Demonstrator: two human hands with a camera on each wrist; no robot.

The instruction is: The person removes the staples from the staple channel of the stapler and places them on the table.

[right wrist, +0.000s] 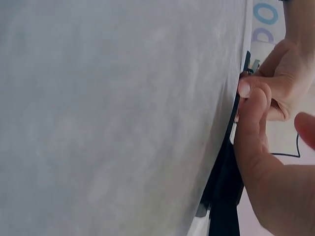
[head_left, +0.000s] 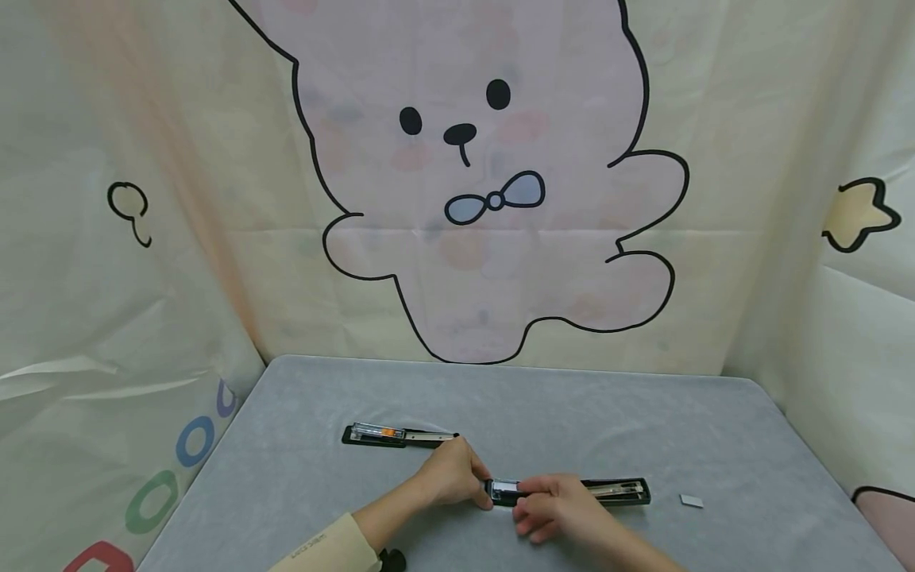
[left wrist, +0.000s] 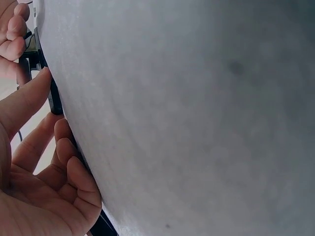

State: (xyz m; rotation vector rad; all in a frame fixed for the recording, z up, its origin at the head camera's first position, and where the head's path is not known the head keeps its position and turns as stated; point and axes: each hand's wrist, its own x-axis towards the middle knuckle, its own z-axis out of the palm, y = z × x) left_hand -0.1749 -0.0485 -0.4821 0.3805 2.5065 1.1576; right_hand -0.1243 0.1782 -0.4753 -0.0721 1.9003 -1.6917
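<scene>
A black stapler (head_left: 620,491) with a metal channel lies opened out flat on the table in the head view. At its left end, the thumb and a finger of my left hand (head_left: 453,473) pinch the black end piece. My right hand (head_left: 565,508) reaches across its middle, one straight digit over the metal part and the other fingers loosely bent on the near side. In the right wrist view the right thumb (right wrist: 306,129) stands apart from the fingers. A second opened stapler (head_left: 379,434), with an orange piece inside, lies farther back, its right end behind my left hand.
To the right of the stapler lies a small grey strip (head_left: 691,501), like a stick of staples. The table (head_left: 572,413) has a grey cloth cover. Printed curtains (head_left: 715,262) enclose its back and sides.
</scene>
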